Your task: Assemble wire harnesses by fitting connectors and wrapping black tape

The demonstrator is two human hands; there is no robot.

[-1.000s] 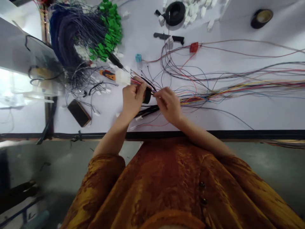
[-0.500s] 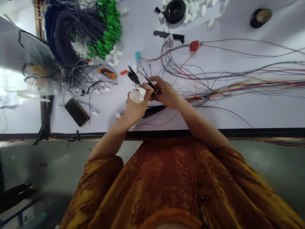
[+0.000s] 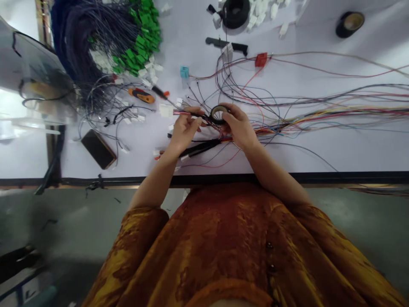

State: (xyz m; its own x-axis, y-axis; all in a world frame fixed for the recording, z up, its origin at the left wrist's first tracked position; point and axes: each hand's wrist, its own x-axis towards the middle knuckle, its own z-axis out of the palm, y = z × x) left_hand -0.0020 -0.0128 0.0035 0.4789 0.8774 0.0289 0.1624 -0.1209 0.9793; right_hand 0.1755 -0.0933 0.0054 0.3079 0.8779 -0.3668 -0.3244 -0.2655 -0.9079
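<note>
My right hand (image 3: 239, 125) is closed on a small roll of black tape (image 3: 213, 120), its pale core facing up. Just left of it, my left hand (image 3: 185, 130) pinches a bundle of thin wires, part of it dark as if wrapped. A white connector (image 3: 166, 111) sits at the wires' left end, beyond my left fingers. Below my hands lies a black-wrapped branch (image 3: 204, 148) of the harness. Its multicoloured wires (image 3: 287, 123) run off to the right. Loose wire ends fan out above my fingers.
A knife (image 3: 226, 44), red connector (image 3: 261, 59) and light-blue connector (image 3: 184, 71) lie farther back. Tape rolls (image 3: 349, 23) stand at the far side. To the left are green connectors (image 3: 140, 51) on bundled wires, an orange cutter (image 3: 141, 95) and a phone (image 3: 98, 149).
The tape roll now shows in my right hand. My left hand has turned and lowered slightly, and the white connector now lies left of its fingers instead of over the hand.
</note>
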